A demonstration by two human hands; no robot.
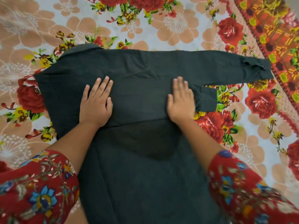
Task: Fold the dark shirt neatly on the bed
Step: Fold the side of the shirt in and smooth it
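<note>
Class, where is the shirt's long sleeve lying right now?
In the head view the long sleeve stretches right across the floral bedsheet, beyond the right hand, its cuff near the patterned border.

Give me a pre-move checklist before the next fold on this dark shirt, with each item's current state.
1. Left hand flat on the dark shirt: ok.
2. Right hand flat on the cloth: ok, though slightly blurred.
3. Long sleeve folded in: not ok, it stretches out to the right over the bedsheet.
4. Short cuff tucked in: not ok, it sticks out beside the right hand.
5. Cloth smooth: not ok, a crease shows between the hands.
6. Collar lying neat: cannot tell.
</note>
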